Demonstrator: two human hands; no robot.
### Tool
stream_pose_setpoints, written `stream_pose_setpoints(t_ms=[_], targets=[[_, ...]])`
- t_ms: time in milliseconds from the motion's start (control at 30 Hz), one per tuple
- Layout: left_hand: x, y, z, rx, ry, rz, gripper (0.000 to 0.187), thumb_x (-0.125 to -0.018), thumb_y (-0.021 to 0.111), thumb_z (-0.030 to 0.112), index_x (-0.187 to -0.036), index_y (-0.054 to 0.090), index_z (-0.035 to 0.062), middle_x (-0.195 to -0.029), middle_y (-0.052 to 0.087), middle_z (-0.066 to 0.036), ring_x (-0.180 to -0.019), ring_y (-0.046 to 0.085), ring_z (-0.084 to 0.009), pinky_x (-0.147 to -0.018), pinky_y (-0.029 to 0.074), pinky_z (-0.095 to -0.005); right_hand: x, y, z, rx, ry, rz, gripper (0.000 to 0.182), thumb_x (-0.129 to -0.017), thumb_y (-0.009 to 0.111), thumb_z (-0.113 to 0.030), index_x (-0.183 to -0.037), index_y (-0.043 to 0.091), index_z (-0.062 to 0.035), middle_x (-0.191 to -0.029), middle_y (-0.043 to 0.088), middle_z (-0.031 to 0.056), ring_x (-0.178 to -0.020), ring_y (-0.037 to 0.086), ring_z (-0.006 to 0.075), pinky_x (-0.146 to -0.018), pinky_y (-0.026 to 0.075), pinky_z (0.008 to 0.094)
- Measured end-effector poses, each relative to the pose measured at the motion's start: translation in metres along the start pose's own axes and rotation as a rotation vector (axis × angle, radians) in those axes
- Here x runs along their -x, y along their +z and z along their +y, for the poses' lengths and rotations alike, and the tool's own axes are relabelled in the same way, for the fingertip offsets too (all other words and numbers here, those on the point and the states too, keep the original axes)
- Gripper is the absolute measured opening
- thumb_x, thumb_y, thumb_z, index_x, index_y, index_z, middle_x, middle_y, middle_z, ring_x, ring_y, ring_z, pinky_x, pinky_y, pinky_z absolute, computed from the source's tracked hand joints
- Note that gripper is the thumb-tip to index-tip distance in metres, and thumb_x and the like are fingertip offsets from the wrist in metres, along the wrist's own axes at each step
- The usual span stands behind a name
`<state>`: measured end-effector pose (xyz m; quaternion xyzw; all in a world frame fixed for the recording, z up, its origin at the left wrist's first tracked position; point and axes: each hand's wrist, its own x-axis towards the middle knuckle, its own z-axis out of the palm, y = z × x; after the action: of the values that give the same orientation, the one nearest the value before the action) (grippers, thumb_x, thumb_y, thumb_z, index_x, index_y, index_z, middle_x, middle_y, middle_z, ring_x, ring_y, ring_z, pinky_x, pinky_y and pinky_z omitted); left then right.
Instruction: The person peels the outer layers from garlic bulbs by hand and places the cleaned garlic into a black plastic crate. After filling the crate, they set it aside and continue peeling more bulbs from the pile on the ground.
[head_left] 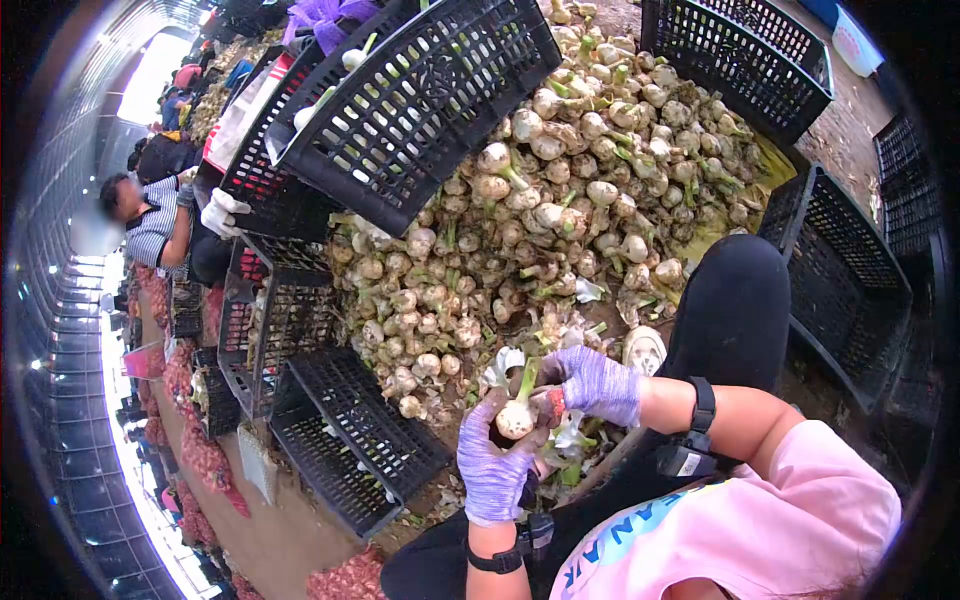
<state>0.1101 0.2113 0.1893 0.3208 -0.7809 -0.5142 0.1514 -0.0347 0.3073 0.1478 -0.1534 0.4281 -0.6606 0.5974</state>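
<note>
My left hand (492, 460), in a purple-and-white glove with dark fingertips, is closed around a garlic bulb (516, 421). The bulb is pale, and its green stem (529, 377) points up. From the right, my right hand (592, 385), gloved alike, meets the bulb with its fingers bent together. A small red-orange thing (557, 402) shows at those fingers; its kind is hidden. White peel (572, 432) and leaf scraps hang or lie just below the hands. Beyond them spreads a large heap of garlic bulbs (590, 190) with short stems.
Black plastic crates stand around the heap: a tilted one (420, 110) at the upper left, one (350, 440) at the lower left, others (850, 280) to the right. A co-worker in a striped shirt (160, 220) sits at the left. Red net sacks (200, 440) line the aisle.
</note>
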Motion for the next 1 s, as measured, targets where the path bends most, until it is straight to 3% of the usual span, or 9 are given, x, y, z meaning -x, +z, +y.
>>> stream_pose_setpoints(t_ms=[333, 433, 467, 567, 633, 733, 833, 867, 1000], targets=[[0.0, 0.009, -0.011, 0.3, -0.11, 0.0, 0.058, -0.065, 0.079, 0.01, -0.115, 0.051, 0.004, -0.105, 0.056, -0.008, -0.097, 0.055, -0.0178, -0.086, 0.046, -0.0325, -0.004, -0.008, -0.004, -0.028, 0.057, -0.066, 0.034, -0.074, 0.071, -0.024, -0.096, 0.06, -0.0005, -0.081, 0.06, 0.0015, -0.071, 0.053, 0.0082, -0.06, 0.045, 0.024], [0.004, 0.003, -0.027, 1.01, -0.654, -0.115, 0.074, -0.071, 0.064, 0.059, -0.119, 0.048, 0.0046, -0.106, 0.057, -0.008, -0.093, 0.057, -0.0194, -0.081, 0.049, -0.0326, -0.002, -0.01, 0.0, 0.0, 0.039, -0.093, 0.031, -0.075, 0.069, -0.022, -0.097, 0.06, -0.0018, -0.082, 0.061, 0.003, -0.073, 0.055, 0.0101, -0.062, 0.045, 0.0256], [-0.007, 0.003, -0.035, 1.563, -0.517, -0.508, 0.09, -0.068, 0.048, 0.076, -0.121, 0.046, 0.004, -0.107, 0.057, -0.01, -0.092, 0.058, -0.0208, -0.079, 0.05, -0.0348, -0.001, -0.01, 0.004, 0.021, -0.018, -0.089, 0.03, -0.075, 0.069, -0.021, -0.097, 0.06, -0.0025, -0.083, 0.062, 0.0047, -0.075, 0.056, 0.0121, -0.064, 0.046, 0.0271], [-0.01, 0.021, 0.003, 0.869, -0.695, -0.042, 0.092, -0.069, 0.043, 0.078, -0.124, 0.045, 0.0038, -0.104, 0.057, -0.012, -0.092, 0.058, -0.0235, -0.081, 0.049, -0.0376, -0.002, -0.007, 0.007, 0.441, -0.299, 0.072, 0.028, -0.075, 0.065, -0.017, -0.098, 0.058, -0.0033, -0.086, 0.061, 0.0095, -0.081, 0.058, 0.0173, -0.071, 0.046, 0.0303], [-0.008, 0.032, 0.002, 0.911, -0.685, 0.076, 0.091, -0.074, 0.042, 0.075, -0.13, 0.038, 0.0033, -0.113, 0.054, -0.013, -0.097, 0.055, -0.0249, -0.087, 0.045, -0.038, -0.003, -0.007, 0.006, 0.389, -0.268, 0.065, 0.028, -0.077, 0.062, -0.019, -0.099, 0.056, -0.003, -0.09, 0.059, 0.0156, -0.087, 0.058, 0.0257, -0.075, 0.045, 0.0351], [-0.001, 0.036, -0.015, 0.001, 0.035, 0.229, 0.075, -0.085, 0.045, 0.058, -0.132, 0.03, 0.0024, -0.123, 0.045, -0.014, -0.108, 0.049, -0.0239, -0.093, 0.04, -0.0355, -0.007, -0.01, 0.009, 0.714, -0.369, 0.103, 0.031, -0.08, 0.058, -0.025, -0.1, 0.054, -0.0026, -0.091, 0.057, 0.0183, -0.086, 0.057, 0.0313, -0.074, 0.044, 0.0373], [-0.003, 0.04, -0.003, 0.502, -0.295, 0.296, 0.066, -0.086, 0.048, 0.054, -0.126, 0.037, 0.0033, -0.114, 0.05, -0.014, -0.103, 0.053, -0.0229, -0.087, 0.044, -0.0348, -0.007, -0.008, 0.009, 0.545, -0.364, -0.09, 0.04, -0.083, 0.054, -0.035, -0.102, 0.054, 0.0001, -0.09, 0.058, 0.0184, -0.082, 0.057, 0.028, -0.071, 0.044, 0.0346], [-0.004, 0.037, 0.001, 0.736, -0.334, 0.194, 0.061, -0.085, 0.048, 0.054, -0.12, 0.042, 0.0046, -0.109, 0.054, -0.013, -0.094, 0.058, -0.0217, -0.077, 0.05, -0.0334, 0.005, -0.002, -0.013, 0.1, 0.054, -0.147, 0.041, -0.083, 0.056, -0.034, -0.104, 0.054, 0.0015, -0.087, 0.06, 0.0112, -0.079, 0.056, 0.0185, -0.07, 0.045, 0.0311], [-0.011, 0.01, -0.018, 0.739, -0.616, -0.061, 0.071, -0.077, 0.052, 0.064, -0.119, 0.045, 0.0063, -0.106, 0.056, -0.01, -0.085, 0.06, -0.0203, -0.064, 0.053, -0.0315, -0.008, -0.012, 0.009, -0.061, -0.067, -0.109, 0.037, -0.082, 0.059, -0.026, -0.106, 0.055, 0.0015, -0.087, 0.06, 0.0034, -0.078, 0.053, 0.0094, -0.07, 0.044, 0.0245]])
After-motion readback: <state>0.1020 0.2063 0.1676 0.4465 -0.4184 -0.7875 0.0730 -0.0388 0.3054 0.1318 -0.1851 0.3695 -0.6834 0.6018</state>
